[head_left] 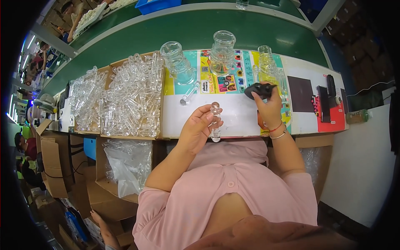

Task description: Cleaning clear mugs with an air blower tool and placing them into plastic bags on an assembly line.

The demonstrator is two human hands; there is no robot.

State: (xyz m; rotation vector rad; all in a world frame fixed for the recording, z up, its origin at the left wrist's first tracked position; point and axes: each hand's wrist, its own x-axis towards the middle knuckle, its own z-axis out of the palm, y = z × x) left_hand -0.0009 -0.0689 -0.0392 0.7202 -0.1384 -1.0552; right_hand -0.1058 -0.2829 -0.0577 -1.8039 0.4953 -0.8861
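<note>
Between the thumb and fingers of my left hand [199, 128] stands a small clear glass piece [215, 123], slim and upright with rounded bulges. My right hand [271, 107], to its right, is closed around a black rounded object [259, 90] whose kind I cannot make out. A similar clear tube piece [190, 93] lies tilted on the white board just beyond my left hand. At the back stand a wide clear ribbed vessel [175, 62] and a second one [222, 52]. Behind my right hand rises a narrower clear stack [266, 62], partly hidden lower down.
Left of me, a cardboard box [161, 112] is heaped with clear glass pieces, beside another heap [87, 98]. A dark phone-like slab [323, 104] lies at right near a greenish jar [357, 116]. A blue bin [156, 6] sits far back. Other people work at far left.
</note>
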